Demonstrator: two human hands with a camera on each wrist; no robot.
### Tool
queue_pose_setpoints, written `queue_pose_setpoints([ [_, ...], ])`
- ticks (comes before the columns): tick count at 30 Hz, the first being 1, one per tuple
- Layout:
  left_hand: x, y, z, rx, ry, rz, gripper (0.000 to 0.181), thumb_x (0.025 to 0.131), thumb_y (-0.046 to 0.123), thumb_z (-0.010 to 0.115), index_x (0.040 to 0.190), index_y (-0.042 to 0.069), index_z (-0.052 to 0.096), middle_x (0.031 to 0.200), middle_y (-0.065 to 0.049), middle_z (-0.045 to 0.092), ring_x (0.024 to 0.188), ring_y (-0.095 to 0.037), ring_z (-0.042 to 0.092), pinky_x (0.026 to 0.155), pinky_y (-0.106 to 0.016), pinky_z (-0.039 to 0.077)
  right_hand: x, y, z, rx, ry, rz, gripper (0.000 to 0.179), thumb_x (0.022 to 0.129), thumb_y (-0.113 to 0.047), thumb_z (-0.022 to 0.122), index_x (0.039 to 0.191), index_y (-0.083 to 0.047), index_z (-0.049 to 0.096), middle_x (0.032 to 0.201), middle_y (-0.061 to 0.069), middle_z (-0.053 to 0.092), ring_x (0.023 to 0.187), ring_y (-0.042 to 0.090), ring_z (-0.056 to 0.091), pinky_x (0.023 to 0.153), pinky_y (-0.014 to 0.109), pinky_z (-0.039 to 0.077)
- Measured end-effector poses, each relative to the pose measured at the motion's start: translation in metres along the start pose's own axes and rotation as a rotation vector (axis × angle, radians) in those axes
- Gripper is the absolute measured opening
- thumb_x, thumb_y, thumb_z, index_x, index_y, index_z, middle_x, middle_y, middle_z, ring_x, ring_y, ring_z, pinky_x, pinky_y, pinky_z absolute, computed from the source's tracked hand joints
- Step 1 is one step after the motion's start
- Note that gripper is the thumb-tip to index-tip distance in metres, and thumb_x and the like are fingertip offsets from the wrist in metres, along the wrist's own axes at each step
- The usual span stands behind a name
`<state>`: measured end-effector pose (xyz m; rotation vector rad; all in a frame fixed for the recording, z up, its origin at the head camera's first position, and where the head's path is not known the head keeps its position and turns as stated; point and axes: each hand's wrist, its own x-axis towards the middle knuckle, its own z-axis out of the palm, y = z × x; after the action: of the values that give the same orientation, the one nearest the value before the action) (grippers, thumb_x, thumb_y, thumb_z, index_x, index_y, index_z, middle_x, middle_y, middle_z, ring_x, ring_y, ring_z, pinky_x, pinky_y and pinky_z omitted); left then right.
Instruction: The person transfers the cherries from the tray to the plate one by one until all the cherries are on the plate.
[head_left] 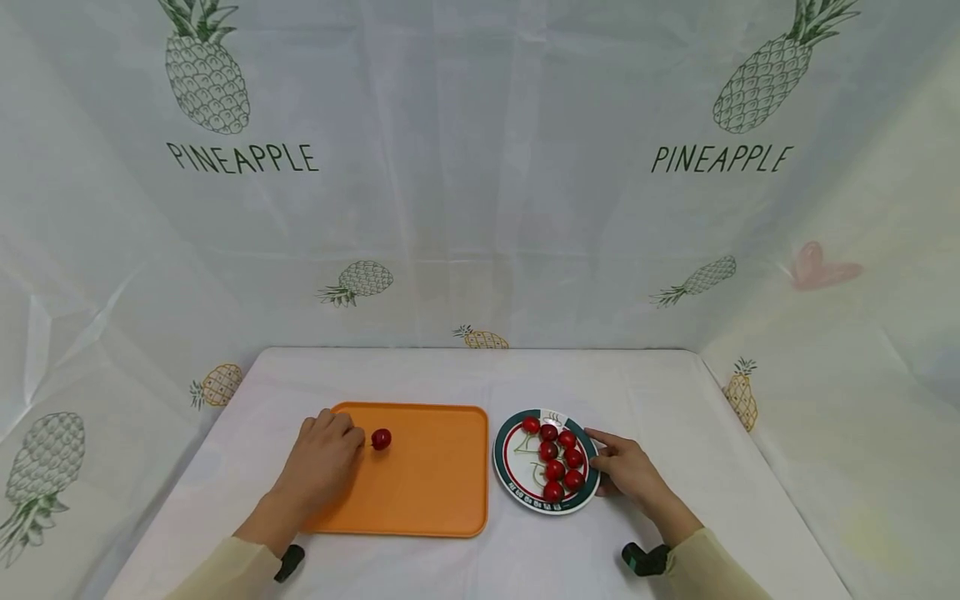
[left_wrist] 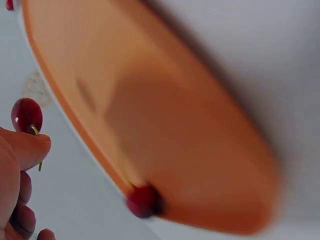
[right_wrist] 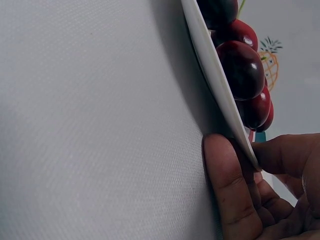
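Note:
My left hand (head_left: 324, 454) is over the left part of an orange tray (head_left: 431, 483), pinching a red cherry (left_wrist: 26, 114) by its green stem. In the head view that cherry hangs just right of the fingertips. Another cherry (left_wrist: 144, 201) lies at a corner of the tray in the left wrist view; the hand hides that spot from the head view. On the right, my right hand (head_left: 633, 477) grips the right rim of a round plate (head_left: 519, 492), thumb on top and fingers beneath. Several cherries (head_left: 553, 471) with stems lie on the plate, mostly toward its right half.
A white cloth covers the table (head_left: 540, 558), and the tray and plate stand side by side on it. Behind rises a pale curtain (head_left: 480, 167) printed with pineapples. Near each wrist shows a black device, one at left (head_left: 288, 563) and one at right (head_left: 645, 559).

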<state>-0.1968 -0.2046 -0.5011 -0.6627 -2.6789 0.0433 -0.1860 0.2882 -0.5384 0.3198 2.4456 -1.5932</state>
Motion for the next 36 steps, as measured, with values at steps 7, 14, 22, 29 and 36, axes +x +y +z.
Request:
queue_pose_setpoints([
  [7, 0.033, 0.042, -0.006, -0.031, 0.011, 0.067, 0.012, 0.091, 0.017, 0.084, 0.095, 0.012, 0.074, 0.089, -0.002, 0.054, 0.089, -0.025, 0.046, 0.083, -0.041, 0.040, -0.001, 0.000, -0.001, 0.001, -0.002, -0.007, 0.056, 0.096, -0.002, 0.065, 0.151, -0.007, 0.056, 0.101, 0.014, 0.063, 0.068, 0.023, 0.067, 0.060, 0.036, 0.061],
  [14, 0.063, 0.086, -0.003, -0.039, -0.015, 0.106, 0.010, 0.095, 0.023, 0.080, 0.095, 0.014, 0.075, 0.089, 0.001, 0.053, 0.085, -0.021, 0.040, 0.079, -0.035, 0.037, -0.002, -0.003, -0.001, -0.010, -0.005, -0.003, 0.056, 0.096, -0.002, 0.065, 0.152, -0.007, 0.056, 0.101, 0.015, 0.063, 0.067, 0.023, 0.067, 0.060, 0.036, 0.061],
  [22, 0.088, 0.123, 0.002, -0.047, -0.070, 0.112, 0.011, 0.098, 0.026, 0.076, 0.100, 0.016, 0.077, 0.089, 0.001, 0.053, 0.087, -0.020, 0.040, 0.077, -0.033, 0.036, -0.001, -0.006, -0.006, -0.015, -0.051, 0.009, 0.057, 0.098, -0.001, 0.064, 0.154, -0.007, 0.053, 0.107, 0.017, 0.064, 0.072, 0.024, 0.068, 0.064, 0.037, 0.062],
  [29, 0.097, 0.142, 0.007, -0.068, -0.118, 0.117, 0.015, 0.101, 0.029, 0.071, 0.106, 0.015, 0.078, 0.098, 0.000, 0.060, 0.091, -0.020, 0.042, 0.081, -0.034, 0.041, 0.001, -0.006, -0.010, 0.024, -0.055, 0.039, 0.060, 0.096, 0.004, 0.068, 0.153, -0.008, 0.054, 0.110, 0.019, 0.062, 0.078, 0.024, 0.069, 0.067, 0.041, 0.063],
  [36, 0.100, 0.151, 0.011, -0.079, -0.122, 0.123, 0.017, 0.102, 0.028, 0.071, 0.109, 0.016, 0.080, 0.105, 0.000, 0.064, 0.091, -0.020, 0.043, 0.087, -0.035, 0.043, 0.001, -0.007, -0.014, 0.092, -0.081, 0.052, 0.063, 0.095, 0.004, 0.069, 0.154, -0.008, 0.053, 0.126, 0.021, 0.066, 0.082, 0.025, 0.073, 0.070, 0.044, 0.064],
])
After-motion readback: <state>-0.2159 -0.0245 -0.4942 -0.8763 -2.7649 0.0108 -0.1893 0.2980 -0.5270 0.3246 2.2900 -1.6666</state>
